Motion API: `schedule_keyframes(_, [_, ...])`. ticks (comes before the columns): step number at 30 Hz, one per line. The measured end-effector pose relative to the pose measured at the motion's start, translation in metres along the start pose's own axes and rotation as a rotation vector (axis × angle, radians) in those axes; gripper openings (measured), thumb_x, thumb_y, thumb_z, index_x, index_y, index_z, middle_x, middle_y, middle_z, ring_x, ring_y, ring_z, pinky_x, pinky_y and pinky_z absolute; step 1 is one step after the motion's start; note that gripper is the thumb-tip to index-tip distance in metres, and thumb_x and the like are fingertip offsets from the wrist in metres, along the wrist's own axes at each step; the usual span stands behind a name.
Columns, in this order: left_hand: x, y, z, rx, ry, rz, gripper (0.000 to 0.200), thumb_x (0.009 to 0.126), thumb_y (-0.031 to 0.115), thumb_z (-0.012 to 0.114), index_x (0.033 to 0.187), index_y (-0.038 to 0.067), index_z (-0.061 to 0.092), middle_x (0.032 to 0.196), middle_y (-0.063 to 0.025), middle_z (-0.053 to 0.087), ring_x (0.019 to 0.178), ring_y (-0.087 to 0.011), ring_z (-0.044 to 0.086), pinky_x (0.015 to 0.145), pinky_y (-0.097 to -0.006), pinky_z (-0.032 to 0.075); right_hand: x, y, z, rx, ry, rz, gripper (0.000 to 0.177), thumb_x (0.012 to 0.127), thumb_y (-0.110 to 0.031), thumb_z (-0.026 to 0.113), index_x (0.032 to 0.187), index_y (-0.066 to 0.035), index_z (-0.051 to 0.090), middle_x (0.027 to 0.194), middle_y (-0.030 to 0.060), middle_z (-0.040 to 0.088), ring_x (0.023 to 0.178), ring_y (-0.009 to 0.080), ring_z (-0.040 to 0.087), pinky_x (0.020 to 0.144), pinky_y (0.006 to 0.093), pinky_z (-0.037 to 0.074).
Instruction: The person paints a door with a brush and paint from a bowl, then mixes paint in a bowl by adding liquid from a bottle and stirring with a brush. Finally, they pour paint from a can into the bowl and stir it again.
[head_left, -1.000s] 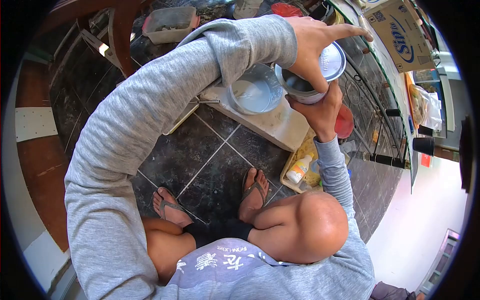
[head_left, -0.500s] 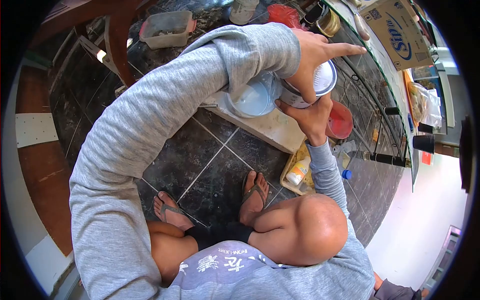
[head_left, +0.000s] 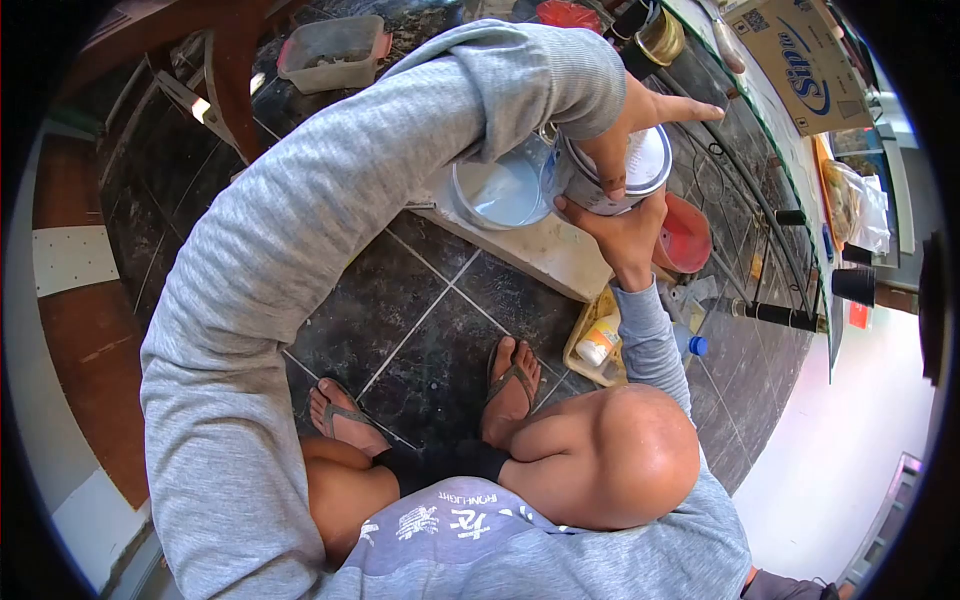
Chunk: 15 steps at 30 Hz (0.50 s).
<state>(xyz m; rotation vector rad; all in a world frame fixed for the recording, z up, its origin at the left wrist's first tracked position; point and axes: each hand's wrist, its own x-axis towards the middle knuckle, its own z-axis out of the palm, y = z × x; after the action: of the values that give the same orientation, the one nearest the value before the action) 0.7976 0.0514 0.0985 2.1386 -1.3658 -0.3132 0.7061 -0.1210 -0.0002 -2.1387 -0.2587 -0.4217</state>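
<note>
A white can with a blue rim [head_left: 648, 160] is held tilted above the floor. My left hand [head_left: 632, 120] reaches over it from above, its index finger stretched out to the right and another finger against the rim. Around the near side of the can, my right hand [head_left: 628, 232] grips it, thumb toward the left. Just left of the can, a clear round tub with pale liquid [head_left: 500, 192] stands by a pale slab [head_left: 545, 252]. Parts of the can are hidden by both hands.
Right of the slab is a red bowl [head_left: 684, 236]. A yellow tray [head_left: 588, 372] holds a white bottle [head_left: 600, 338], near a blue-capped bottle [head_left: 697, 345]. A plastic box [head_left: 330, 68] stands at the back left; a cardboard box [head_left: 800, 65] is upper right, beyond black metal rods [head_left: 765, 215].
My left hand and sleeve have shifted slightly right and away from me over the can. More of the tub shows. My right hand has barely moved.
</note>
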Motion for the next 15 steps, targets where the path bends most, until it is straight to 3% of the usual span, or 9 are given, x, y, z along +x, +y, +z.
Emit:
schedule_keyframes(7, [0.014, 0.009, 0.005, -0.026, -0.109, -0.048, 0.131, 0.061, 0.018, 0.091, 0.159, 0.035, 0.007, 0.133, -0.0258, 0.059, 0.122, -0.0385, 0.06, 0.108, -0.0468, 0.045, -0.008, 0.004, -0.001, 0.098, 0.06, 0.008, 0.096, 0.055, -0.026, 0.096, 0.131, 0.002, 0.044, 0.119, 0.0159, 0.065, 0.108, 0.0264, 0.065, 0.097, 0.0386, 0.052])
schedule_keyframes(10, [0.018, -0.001, 0.016, -0.026, 0.045, 0.123, 0.131, 0.059, 0.038, 0.093, 0.159, 0.034, 0.01, 0.147, -0.029, 0.044, 0.135, -0.0408, 0.047, 0.112, -0.0499, 0.04, -0.009, 0.009, -0.005, 0.174, 0.049, 0.069, 0.093, 0.057, -0.023, 0.095, 0.131, 0.003, 0.045, 0.119, 0.0152, 0.065, 0.108, 0.0258, 0.065, 0.096, 0.0382, 0.052])
schedule_keyframes(13, [0.014, 0.012, 0.021, 0.209, 0.222, 0.014, 0.127, 0.059, 0.064, 0.086, 0.159, 0.031, 0.015, 0.156, -0.0297, 0.027, 0.143, -0.0445, 0.034, 0.115, -0.0518, 0.034, -0.012, 0.013, -0.008, 0.194, 0.091, 0.04, 0.091, 0.058, -0.02, 0.095, 0.131, 0.004, 0.045, 0.118, 0.0149, 0.065, 0.108, 0.0249, 0.065, 0.096, 0.0378, 0.052])
schedule_keyframes(15, [0.022, 0.012, 0.017, 0.122, 0.411, 0.047, 0.133, 0.052, 0.077, 0.08, 0.159, 0.029, 0.017, 0.16, -0.027, 0.019, 0.146, -0.0464, 0.025, 0.118, -0.0503, 0.028, -0.02, 0.029, -0.016, -0.022, 0.094, 0.014, 0.083, 0.061, -0.017, 0.093, 0.129, 0.003, 0.049, 0.116, 0.0162, 0.065, 0.108, 0.0246, 0.064, 0.094, 0.0379, 0.052])
